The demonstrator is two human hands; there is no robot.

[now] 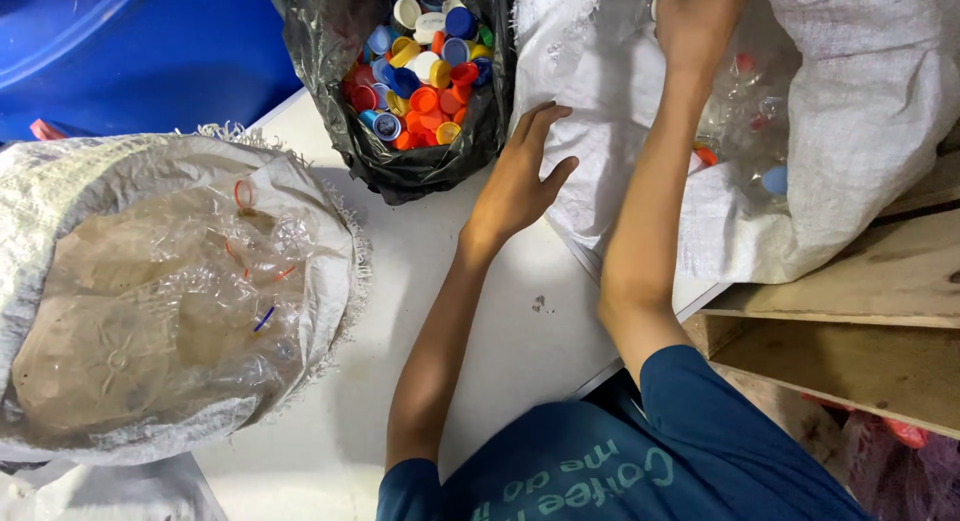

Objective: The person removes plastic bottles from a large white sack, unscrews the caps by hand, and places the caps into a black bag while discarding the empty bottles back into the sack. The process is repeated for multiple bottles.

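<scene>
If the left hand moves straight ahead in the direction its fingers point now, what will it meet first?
The left hand already lies flat on the white woven sack, fingers pointing up and right. Going on, it would probably slide along the sack's cloth towards the right hand at its opening; depth is unclear.

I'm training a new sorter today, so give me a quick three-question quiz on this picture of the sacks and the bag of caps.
1. True or false: the black bag holds mixed coloured bottle caps.
2. Which hand lies flat on the outside of the white sack: A) left hand, B) right hand?
3. Fill in: the sack on the left holds crushed clear ____.

Key
1. True.
2. A: the left hand rests open on the sack's cloth; the right hand reaches to the sack's top edge, its fingertips out of view.
3. Bottles, with a few loose cap rings among them.
</scene>
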